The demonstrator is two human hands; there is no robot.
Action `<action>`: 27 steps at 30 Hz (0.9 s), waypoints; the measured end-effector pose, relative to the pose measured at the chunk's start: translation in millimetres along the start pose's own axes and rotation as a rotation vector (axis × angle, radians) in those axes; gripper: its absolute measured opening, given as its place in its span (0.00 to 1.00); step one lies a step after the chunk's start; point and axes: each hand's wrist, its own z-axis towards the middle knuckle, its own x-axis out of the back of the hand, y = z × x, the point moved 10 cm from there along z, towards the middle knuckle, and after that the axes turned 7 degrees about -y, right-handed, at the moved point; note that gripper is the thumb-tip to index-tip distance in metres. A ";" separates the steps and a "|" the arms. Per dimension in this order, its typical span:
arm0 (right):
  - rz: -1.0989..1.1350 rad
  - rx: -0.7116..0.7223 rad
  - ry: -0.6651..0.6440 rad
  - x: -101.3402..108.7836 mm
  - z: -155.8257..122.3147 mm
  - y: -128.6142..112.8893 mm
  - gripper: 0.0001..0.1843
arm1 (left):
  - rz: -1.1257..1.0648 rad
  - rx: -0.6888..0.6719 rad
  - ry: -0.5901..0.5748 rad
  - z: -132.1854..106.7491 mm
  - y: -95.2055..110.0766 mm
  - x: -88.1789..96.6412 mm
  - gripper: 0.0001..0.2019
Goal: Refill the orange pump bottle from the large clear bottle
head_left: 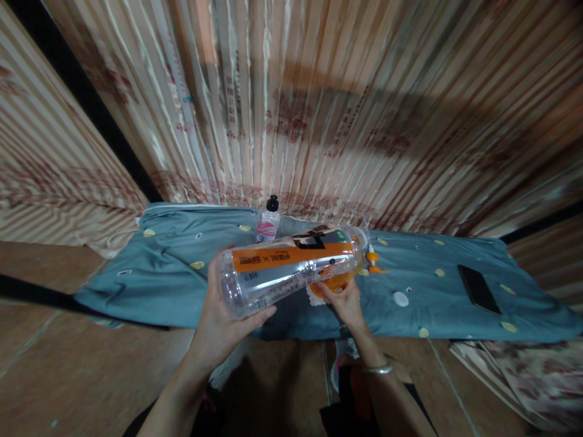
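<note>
My left hand [223, 321] is wrapped around the base of a large clear plastic bottle [291, 267] with an orange and silver label. The bottle lies tilted almost level, its neck toward the right and slightly higher than its base. Under that neck, my right hand [346, 303] grips an orange see-through bottle [339, 282], partly hidden by the large one. I cannot tell whether the two mouths touch. An orange and white pump top [372, 261] lies just right of them, and a round white cap [401, 298] rests on the cloth.
A blue-grey cloth with yellow patterns [168, 285] covers the low surface. A small clear bottle with a black top [268, 224] stands behind the large bottle. A black phone [478, 288] lies at the right. A pleated curtain [291, 121] hangs behind; dark poles slant at the sides.
</note>
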 end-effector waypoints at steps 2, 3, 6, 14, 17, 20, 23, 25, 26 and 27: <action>0.015 0.004 -0.005 -0.6 -0.3 -0.5 0.33 | 0.006 0.003 0.002 0.0 0.8 -0.1 0.45; 0.023 0.008 -0.005 -0.7 -0.5 -1.0 0.33 | 0.009 0.005 0.003 0.1 0.7 0.0 0.45; 0.032 0.025 -0.012 -1.6 -1.3 -2.9 0.33 | 0.007 0.009 0.007 0.2 -0.1 0.2 0.46; 0.009 0.020 0.012 0.0 -0.5 -1.1 0.33 | -0.006 0.009 -0.003 -0.3 -1.0 -0.8 0.46; 0.008 0.032 0.007 -0.1 -0.6 -4.0 0.34 | -0.004 -0.001 -0.008 -0.1 0.1 -1.3 0.46; 0.009 0.022 -0.006 -0.8 -1.1 -4.7 0.34 | 0.006 -0.010 -0.008 0.4 1.6 -1.2 0.45; 0.015 0.004 -0.029 -3.0 -1.2 -2.8 0.33 | 0.012 0.002 -0.012 0.9 2.1 -1.3 0.45; 0.006 0.001 -0.018 -2.1 -1.2 -1.7 0.34 | 0.011 0.010 -0.014 0.9 2.3 -1.4 0.45; 0.003 0.003 -0.008 -1.3 -1.2 -1.4 0.34 | 0.010 0.011 -0.014 0.7 2.4 -1.4 0.45; 0.003 0.006 -0.001 -0.7 -1.3 -1.3 0.35 | 0.009 0.011 -0.013 0.6 2.5 -1.4 0.46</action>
